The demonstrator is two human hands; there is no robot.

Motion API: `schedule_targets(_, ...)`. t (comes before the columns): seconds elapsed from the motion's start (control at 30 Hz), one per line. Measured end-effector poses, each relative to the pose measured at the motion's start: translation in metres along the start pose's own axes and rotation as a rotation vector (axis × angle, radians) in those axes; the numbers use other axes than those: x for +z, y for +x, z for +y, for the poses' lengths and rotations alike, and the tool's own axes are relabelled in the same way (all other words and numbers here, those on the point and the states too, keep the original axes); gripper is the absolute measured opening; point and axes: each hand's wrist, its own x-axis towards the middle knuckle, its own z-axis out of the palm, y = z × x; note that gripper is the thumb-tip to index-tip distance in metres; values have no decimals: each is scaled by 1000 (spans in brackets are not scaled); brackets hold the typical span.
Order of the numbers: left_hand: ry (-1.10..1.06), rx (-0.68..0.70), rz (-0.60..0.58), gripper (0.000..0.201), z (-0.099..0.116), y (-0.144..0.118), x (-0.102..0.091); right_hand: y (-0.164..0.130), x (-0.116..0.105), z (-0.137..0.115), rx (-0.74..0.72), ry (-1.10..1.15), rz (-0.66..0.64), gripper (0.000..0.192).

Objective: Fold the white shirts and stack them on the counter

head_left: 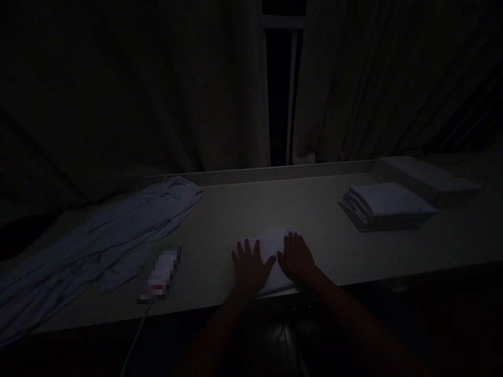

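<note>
The scene is very dark. A small folded white cloth [271, 245] lies at the near edge of a pale table [251, 204]. My left hand [249, 264] rests flat on the cloth's left part, fingers spread. Beside it, my right hand [296, 255] presses flat on the cloth's right part, fingers apart too. Neither hand grips anything.
A stack of folded white cloths [387, 206] sits at the right. Loose pale fabric [94, 241] sprawls over the table's left side. A phone [160, 275] with a white cable [135, 337] lies left of my hands. Curtains [157, 89] hang behind, and a pale box [428, 178] stands at the far right.
</note>
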Motion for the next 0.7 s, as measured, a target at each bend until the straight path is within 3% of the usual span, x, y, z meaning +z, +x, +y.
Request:
schedule_targets(0.2, 79, -36, -54, 87, 4, 0, -3, 31, 17, -12, 169, -60, 65, 77)
schedule_targets(0.6, 23, -55, 7, 78, -1, -2, -4, 26, 17, -9, 180, -22, 40, 81)
schedule_targets(0.7, 22, 59, 56, 69, -7, -10, -10, 27, 15, -6, 172, 18, 3, 81)
